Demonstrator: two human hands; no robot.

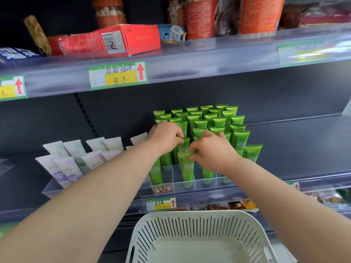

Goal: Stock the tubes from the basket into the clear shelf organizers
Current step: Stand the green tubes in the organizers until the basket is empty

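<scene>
At organizer (209, 184) front edge: left hand (164, 136), right hand (212, 150) pinch tubes (187, 168).

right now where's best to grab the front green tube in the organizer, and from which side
Pinch its flat crimped top from above. The front green tube stands upright in a narrow cell of the clear organizer, whose walls block its sides; the right hand pinches there.

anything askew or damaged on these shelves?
Yes. The red box on the top shelf lies flat, its left end crumpled. The white tubes lean at mixed angles, unlike the upright green tubes.
</scene>
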